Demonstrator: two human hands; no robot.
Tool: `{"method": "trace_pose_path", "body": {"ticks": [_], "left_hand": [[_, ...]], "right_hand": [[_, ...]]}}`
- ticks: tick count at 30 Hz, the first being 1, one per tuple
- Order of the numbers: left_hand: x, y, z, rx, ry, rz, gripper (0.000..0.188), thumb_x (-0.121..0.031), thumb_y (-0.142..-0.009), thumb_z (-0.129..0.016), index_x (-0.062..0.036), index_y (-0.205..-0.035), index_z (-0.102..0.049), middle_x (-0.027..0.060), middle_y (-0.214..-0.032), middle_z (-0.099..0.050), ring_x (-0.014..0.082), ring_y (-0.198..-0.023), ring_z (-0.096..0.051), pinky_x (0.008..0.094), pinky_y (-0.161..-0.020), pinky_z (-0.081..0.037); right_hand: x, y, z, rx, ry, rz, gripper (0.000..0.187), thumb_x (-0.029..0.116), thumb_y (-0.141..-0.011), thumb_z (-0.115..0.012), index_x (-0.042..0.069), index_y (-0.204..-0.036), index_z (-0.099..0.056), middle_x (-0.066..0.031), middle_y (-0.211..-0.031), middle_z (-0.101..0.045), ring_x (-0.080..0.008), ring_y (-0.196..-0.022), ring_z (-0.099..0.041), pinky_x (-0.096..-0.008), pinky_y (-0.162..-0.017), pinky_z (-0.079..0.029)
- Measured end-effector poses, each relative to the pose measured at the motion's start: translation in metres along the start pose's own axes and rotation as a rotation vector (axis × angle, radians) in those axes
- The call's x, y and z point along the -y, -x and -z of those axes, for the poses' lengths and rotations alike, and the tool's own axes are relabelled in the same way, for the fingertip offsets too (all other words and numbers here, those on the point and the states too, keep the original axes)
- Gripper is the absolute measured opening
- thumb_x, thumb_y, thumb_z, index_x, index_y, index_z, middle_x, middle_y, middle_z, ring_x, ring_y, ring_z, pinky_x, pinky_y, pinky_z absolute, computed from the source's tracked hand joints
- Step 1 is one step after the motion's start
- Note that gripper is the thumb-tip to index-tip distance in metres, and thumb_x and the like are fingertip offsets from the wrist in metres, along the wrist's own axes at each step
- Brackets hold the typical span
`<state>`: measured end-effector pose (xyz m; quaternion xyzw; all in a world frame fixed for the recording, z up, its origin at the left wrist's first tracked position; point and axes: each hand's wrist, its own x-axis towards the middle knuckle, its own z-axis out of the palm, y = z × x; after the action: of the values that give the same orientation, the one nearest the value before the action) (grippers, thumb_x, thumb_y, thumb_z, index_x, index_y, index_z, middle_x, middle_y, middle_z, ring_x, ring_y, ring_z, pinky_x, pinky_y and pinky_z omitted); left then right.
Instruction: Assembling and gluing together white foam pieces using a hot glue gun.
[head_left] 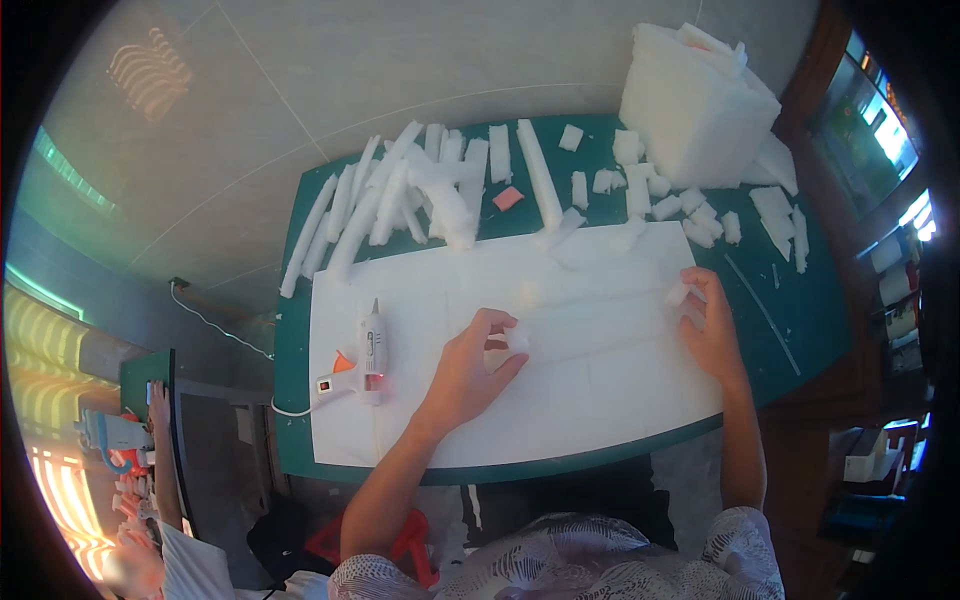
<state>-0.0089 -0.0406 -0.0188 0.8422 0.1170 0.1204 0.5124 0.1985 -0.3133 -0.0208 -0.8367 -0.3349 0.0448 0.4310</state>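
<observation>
My left hand (470, 368) pinches a small white foam piece (517, 341) between thumb and fingers, above a large white sheet (560, 420). Over the sheet's right end, my right hand (714, 328) has its fingers curled round another white foam piece (679, 294). Faint long pale shapes run across the sheet between both hands; white on white, I cannot tell whether they are strips or creases. A white glue gun (372, 352) with an orange trigger lies on the sheet, left of my left hand.
Long white foam strips (390, 200) lie along the far left of the green table (295, 400). Small foam chunks (700, 215), a pink block (508, 198) and a big white foam block (690, 110) sit farther right. A clear stick (762, 312) rests at right. Another person's arm (165, 460) shows at far left.
</observation>
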Motion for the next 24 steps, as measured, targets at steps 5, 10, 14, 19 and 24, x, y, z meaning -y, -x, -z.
{"method": "trace_pose_path", "body": {"ticks": [5, 10, 14, 19, 24], "left_hand": [[-0.001, 0.0, -0.003, 0.003, -0.055, -0.022, 0.041, -0.006, -0.083, -0.075, -0.0031, -0.116, -0.05, 0.0136, -0.116, -0.062, 0.0251, -0.102, -0.066, 0.0326, -0.087, -0.055], [0.003, -0.001, -0.001, 0.021, -0.005, -0.032, 0.042, -0.008, -0.084, -0.074, -0.0039, -0.117, -0.049, 0.0147, -0.115, -0.062, 0.0276, -0.102, -0.067, 0.0338, -0.085, -0.056], [-0.001, 0.001, -0.001, 0.01, -0.028, -0.042, 0.041, -0.008, -0.084, -0.074, -0.0042, -0.117, -0.049, 0.0154, -0.114, -0.062, 0.0281, -0.103, -0.066, 0.0337, -0.085, -0.056], [-0.006, 0.0, 0.012, -0.197, -0.091, -0.233, 0.044, -0.004, -0.082, -0.073, -0.0043, -0.122, -0.055, 0.0162, -0.113, -0.064, 0.0293, -0.103, -0.064, 0.0362, -0.086, -0.053], [0.002, 0.002, 0.038, -0.251, -0.45, -0.203, 0.047, -0.005, -0.084, -0.068, -0.0041, -0.128, -0.054, 0.0179, -0.117, -0.063, 0.0329, -0.108, -0.06, 0.0396, -0.093, -0.048]], "right_hand": [[0.041, 0.004, -0.006, -0.093, 0.309, 0.39, 0.049, -0.01, -0.071, -0.057, 0.006, -0.117, -0.053, -0.0164, -0.132, -0.05, -0.0368, -0.126, -0.049, -0.0446, -0.105, -0.041], [0.074, 0.007, -0.03, 0.355, 0.044, 0.348, 0.044, 0.001, -0.076, -0.066, 0.007, -0.119, -0.06, -0.0163, -0.125, -0.055, -0.035, -0.124, -0.05, -0.0424, -0.104, -0.042], [0.077, -0.008, -0.054, 0.46, 0.325, 0.516, 0.044, 0.007, -0.08, -0.071, 0.008, -0.122, -0.06, -0.0148, -0.122, -0.057, -0.0331, -0.114, -0.054, -0.0405, -0.099, -0.046], [0.086, -0.024, -0.07, 0.492, 0.231, 0.488, 0.046, 0.012, -0.081, -0.072, 0.009, -0.125, -0.059, -0.0145, -0.119, -0.059, -0.0328, -0.112, -0.055, -0.0415, -0.098, -0.046], [0.085, -0.03, -0.079, 0.487, 0.196, 0.502, 0.046, 0.013, -0.082, -0.073, 0.01, -0.125, -0.059, -0.0144, -0.119, -0.06, -0.0327, -0.112, -0.055, -0.0412, -0.099, -0.046]]}}
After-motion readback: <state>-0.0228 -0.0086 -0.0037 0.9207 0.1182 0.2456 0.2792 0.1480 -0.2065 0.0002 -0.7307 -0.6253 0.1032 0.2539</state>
